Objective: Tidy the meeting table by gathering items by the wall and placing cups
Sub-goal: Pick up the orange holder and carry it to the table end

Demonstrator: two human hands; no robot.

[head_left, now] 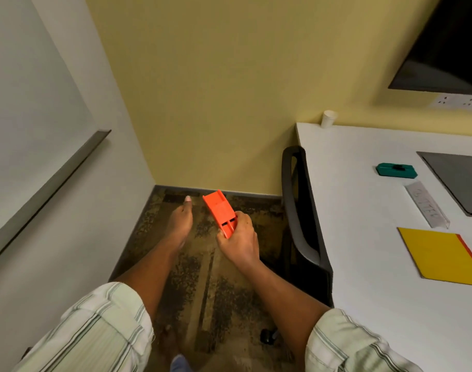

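My right hand grips the near end of a flat orange plastic piece, held in the air over the carpet left of the table. My left hand is stretched out beside it with straight fingers and holds nothing. A white paper cup stands upright at the table's far left corner by the yellow wall. On the white table lie a teal whiteboard eraser, a clear name holder and a yellow folder with an orange edge.
A dark flat pad lies at the table's right. A black chair is pushed in at the table's left edge. A whiteboard with a tray hangs on the left wall. A dark screen and sockets are on the yellow wall.
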